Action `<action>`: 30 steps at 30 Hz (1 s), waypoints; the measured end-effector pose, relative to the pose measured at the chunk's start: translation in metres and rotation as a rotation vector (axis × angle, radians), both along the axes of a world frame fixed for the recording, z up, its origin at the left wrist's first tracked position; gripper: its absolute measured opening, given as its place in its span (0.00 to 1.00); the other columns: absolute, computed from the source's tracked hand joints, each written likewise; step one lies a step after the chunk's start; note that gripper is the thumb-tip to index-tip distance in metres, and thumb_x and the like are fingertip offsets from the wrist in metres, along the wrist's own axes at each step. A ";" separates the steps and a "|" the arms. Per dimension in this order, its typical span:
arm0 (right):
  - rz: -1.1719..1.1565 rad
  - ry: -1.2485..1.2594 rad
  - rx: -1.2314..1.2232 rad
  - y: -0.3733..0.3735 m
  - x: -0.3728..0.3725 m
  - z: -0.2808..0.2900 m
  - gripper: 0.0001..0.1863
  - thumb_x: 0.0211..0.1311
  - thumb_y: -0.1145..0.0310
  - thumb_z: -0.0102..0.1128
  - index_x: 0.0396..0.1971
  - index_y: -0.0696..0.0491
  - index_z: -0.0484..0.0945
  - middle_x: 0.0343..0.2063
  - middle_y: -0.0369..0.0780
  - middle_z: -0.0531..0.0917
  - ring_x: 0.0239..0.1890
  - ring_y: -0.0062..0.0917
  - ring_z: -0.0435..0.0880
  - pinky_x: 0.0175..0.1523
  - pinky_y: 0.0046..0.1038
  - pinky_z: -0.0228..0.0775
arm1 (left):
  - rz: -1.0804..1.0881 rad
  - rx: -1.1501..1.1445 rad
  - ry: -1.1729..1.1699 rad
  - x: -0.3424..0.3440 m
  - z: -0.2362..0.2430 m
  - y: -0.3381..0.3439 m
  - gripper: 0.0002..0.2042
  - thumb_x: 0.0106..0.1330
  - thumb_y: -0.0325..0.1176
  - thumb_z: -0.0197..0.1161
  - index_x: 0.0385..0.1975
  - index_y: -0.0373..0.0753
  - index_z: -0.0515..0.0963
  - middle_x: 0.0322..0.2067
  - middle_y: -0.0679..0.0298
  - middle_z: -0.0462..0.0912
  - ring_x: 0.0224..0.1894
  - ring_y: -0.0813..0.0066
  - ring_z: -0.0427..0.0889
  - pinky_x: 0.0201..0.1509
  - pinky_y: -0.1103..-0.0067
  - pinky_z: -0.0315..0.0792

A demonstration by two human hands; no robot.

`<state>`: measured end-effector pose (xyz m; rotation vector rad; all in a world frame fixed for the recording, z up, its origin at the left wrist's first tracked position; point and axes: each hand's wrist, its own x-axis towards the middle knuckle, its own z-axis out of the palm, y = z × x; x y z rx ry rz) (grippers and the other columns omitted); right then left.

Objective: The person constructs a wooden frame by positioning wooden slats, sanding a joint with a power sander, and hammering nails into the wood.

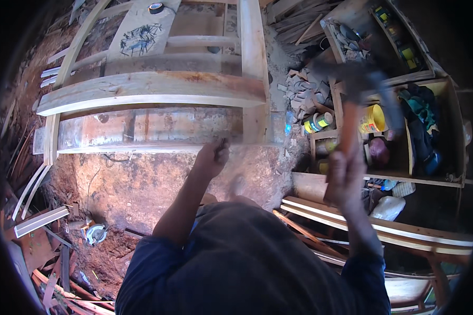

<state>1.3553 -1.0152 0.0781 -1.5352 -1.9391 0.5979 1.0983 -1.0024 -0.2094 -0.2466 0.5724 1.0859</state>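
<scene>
My right hand [347, 178] is closed around the wooden handle of a hammer [349, 126], raised on the right. Motion blurs the hammer's dark head. Near the front edge of a wooden frame [152, 90], my left hand [214, 156] is closed, fingers pinched together. A small dark thing shows at its fingertips, too small to make out. The frame's lower front board [142, 149] lies just beyond that hand. Farther off, a pile of dark nails [139, 40] rests on a pale board [147, 18], with a roll of tape [155, 8] above it.
At right stand open wooden boxes [436, 181] holding a yellow container [372, 119], dark cloth [421, 121] and cans. Long planks [373, 223] lie below them. A circular saw [95, 234] sits on the earth floor at lower left, among wood offcuts [41, 220].
</scene>
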 end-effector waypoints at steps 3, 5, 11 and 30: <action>0.148 -0.473 -0.144 0.000 0.051 -0.102 0.13 0.71 0.65 0.57 0.39 0.60 0.70 0.19 0.55 0.79 0.25 0.58 0.81 0.29 0.54 0.71 | -0.052 -0.002 -0.040 0.010 0.009 -0.013 0.09 0.80 0.33 0.49 0.43 0.34 0.71 0.28 0.68 0.69 0.23 0.83 0.61 0.20 0.85 0.55; 0.103 -0.478 -0.122 0.017 0.043 -0.092 0.13 0.71 0.65 0.58 0.40 0.60 0.70 0.19 0.56 0.80 0.25 0.57 0.81 0.29 0.53 0.71 | -0.050 0.033 -0.027 0.005 0.006 -0.022 0.09 0.80 0.34 0.49 0.42 0.35 0.71 0.27 0.69 0.69 0.23 0.83 0.60 0.19 0.84 0.54; -0.043 -0.153 -0.078 0.016 -0.011 0.021 0.13 0.72 0.64 0.58 0.40 0.59 0.69 0.18 0.52 0.80 0.23 0.51 0.83 0.26 0.47 0.70 | 0.039 -0.076 0.034 -0.017 -0.008 -0.049 0.10 0.79 0.39 0.52 0.38 0.41 0.73 0.22 0.72 0.66 0.16 0.84 0.55 0.18 0.83 0.49; -0.140 0.003 -0.517 -0.017 0.066 -0.081 0.15 0.71 0.63 0.57 0.35 0.62 0.75 0.19 0.51 0.79 0.24 0.45 0.83 0.32 0.43 0.72 | -0.145 0.385 0.885 0.050 0.049 0.049 0.08 0.66 0.29 0.65 0.40 0.35 0.78 0.21 0.74 0.72 0.16 0.90 0.61 0.16 0.85 0.53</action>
